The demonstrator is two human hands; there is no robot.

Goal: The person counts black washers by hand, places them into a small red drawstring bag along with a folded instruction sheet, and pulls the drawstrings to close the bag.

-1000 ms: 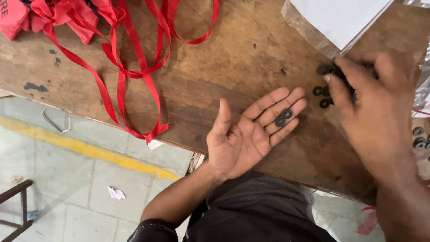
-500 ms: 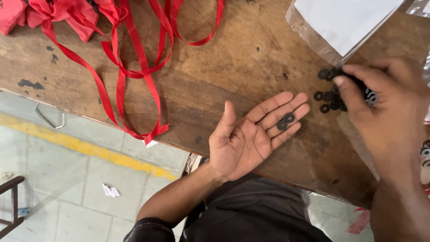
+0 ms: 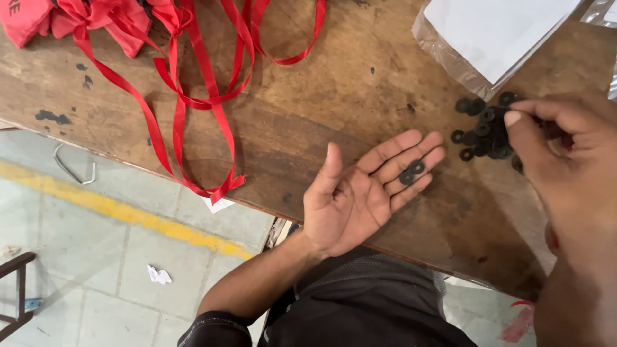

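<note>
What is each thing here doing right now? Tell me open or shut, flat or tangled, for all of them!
Left hand: open, palm up, two black rings lying on its fingers.
Right hand: fingers bent, fingertips at the pile of black rings; hold unclear.
Pile of black rings: loose, spread on the wooden table.
Red ribbons: tangled, ends hanging over the table edge.
Clear bag: lying flat, white sheet inside.
</note>
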